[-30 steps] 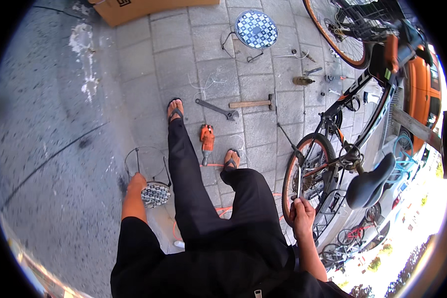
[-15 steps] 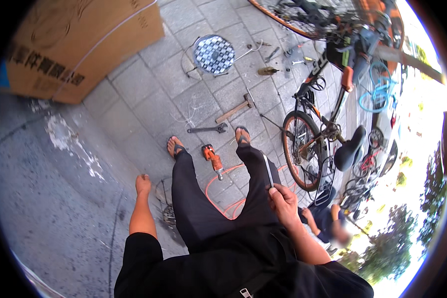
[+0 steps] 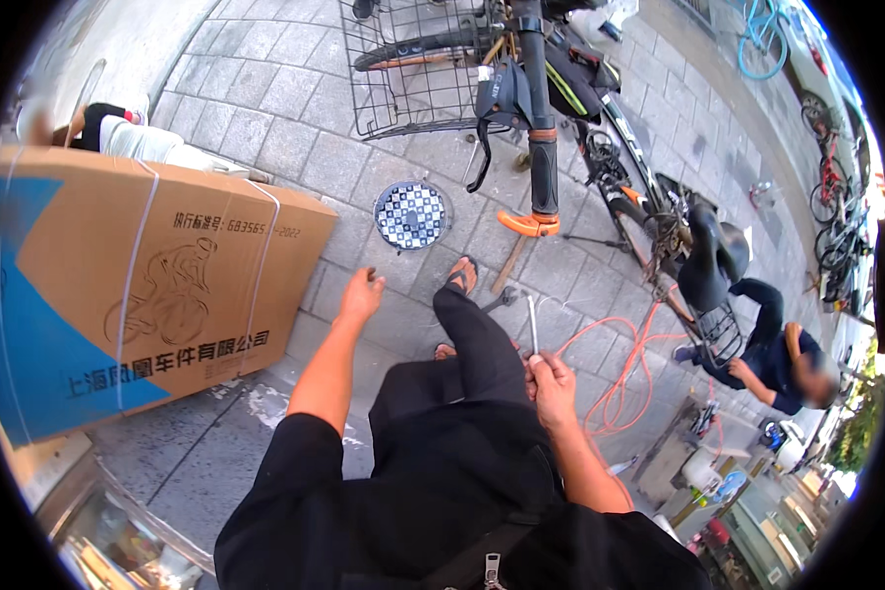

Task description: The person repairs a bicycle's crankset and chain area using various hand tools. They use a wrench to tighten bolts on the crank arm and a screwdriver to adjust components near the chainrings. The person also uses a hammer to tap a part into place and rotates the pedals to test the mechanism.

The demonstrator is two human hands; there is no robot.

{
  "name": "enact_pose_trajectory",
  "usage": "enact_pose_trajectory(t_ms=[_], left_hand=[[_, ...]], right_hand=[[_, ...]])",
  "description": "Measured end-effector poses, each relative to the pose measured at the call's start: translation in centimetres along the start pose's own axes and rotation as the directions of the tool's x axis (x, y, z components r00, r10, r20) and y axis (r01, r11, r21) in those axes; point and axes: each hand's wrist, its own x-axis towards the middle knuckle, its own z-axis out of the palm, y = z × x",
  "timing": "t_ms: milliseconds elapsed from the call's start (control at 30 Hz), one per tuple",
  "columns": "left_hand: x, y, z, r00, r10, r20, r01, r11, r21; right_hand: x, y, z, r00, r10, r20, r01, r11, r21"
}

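Taking 12 o'clock as straight up the view: the right hand point(image 3: 552, 390) has a thin, straight, silver metal tool point(image 3: 533, 326) pinched between bent fingers and thumb at its lower end, and I honestly can't make out what kind of tool it is. Its long axis runs close to 12, maybe a hair toward 11, with the free end pointing away from the body. The left hand point(image 3: 363, 293) sits up at about 10 o'clock from the right one, well apart from the tool, fingers loosely bent and nothing in them that I can see. So the right hand is clearly the nearer one, as it's the one gripping. Going round from the tool's tip: straight at 12 is the curved orange piece point(image 3: 528, 224) at the end of a black and brown handlebar grip point(image 3: 544, 172); at 9, just beside it in the view, is a dark metal adjustable wrench point(image 3: 502, 298) on the ground, partly behind the leg; at 10 there's a round stool with a blue, white and black checked top point(image 3: 410, 217). Grey stone paving point(image 3: 592, 295) shows at 2 to 3, up to the loops of an orange hose point(image 3: 643, 339). The big brown and blue cardboard box point(image 3: 167, 295) closes off the left hand's 9 o'clock side, its near edge just beyond some paving.
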Motion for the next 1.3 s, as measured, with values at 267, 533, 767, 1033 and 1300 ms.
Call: enact_pose_trajectory(t_ms=[267,533,767,1033,1300], left_hand=[[17.4,9.2,1.6,0.911,0.145,0.387,-0.305,0.867,0.395],[25.9,14.8,3.8,0.561,0.381,0.736,-0.808,0.446,0.385],[28.1,11.0,9.1,0.612,0.271,0.743,-0.707,0.608,0.360],[20.8,1.9,19.6,0.418,0.041,0.907,-0.826,0.433,0.361],[15.6,-1.3,27.3,-0.010,-0.342,0.939,-0.907,0.398,0.135]], right_hand=[[0.5,-3.1,2.2,0.948,0.017,-0.316,0.041,0.983,0.177],[-1.1,-1.7,8.8,0.802,0.061,-0.594,0.132,0.952,0.276],[1.4,2.0,10.5,0.776,0.100,-0.623,0.142,0.934,0.327],[15.0,3.6,4.8,0.810,-0.122,-0.574,0.380,0.854,0.355],[25.5,6.9,4.7,0.865,-0.287,-0.412,0.488,0.672,0.557]])
